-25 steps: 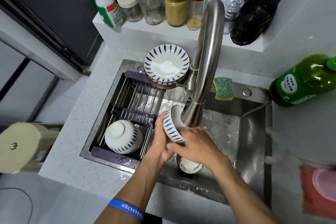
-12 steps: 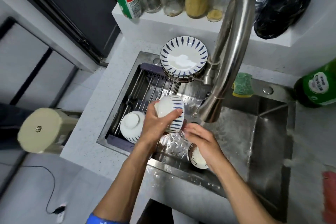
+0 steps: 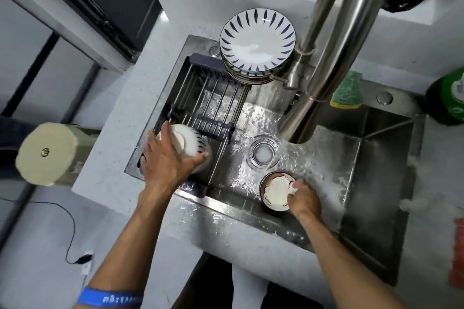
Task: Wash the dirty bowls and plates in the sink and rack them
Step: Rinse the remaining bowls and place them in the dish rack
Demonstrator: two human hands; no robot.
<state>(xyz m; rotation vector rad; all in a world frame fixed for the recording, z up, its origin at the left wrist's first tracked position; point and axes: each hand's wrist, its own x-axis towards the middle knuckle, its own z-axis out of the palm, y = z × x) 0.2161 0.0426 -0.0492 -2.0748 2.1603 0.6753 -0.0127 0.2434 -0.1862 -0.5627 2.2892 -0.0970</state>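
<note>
Bowls and plates, mid-wash

White blue-striped bowl sits upside down on the rack at the sink's left; brown-rimmed bowl stands upright on the wet sink floor; matching striped plates stacked at the rack's far end.

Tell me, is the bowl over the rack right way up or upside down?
Upside down. The bowl shows its round foot ring toward the camera, with the left hand gripping it over the rack.

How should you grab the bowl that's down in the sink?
By its rim, from above on the near side. The bowl sits upright and open, so its rim is free to pinch, as the right hand already does.
</note>
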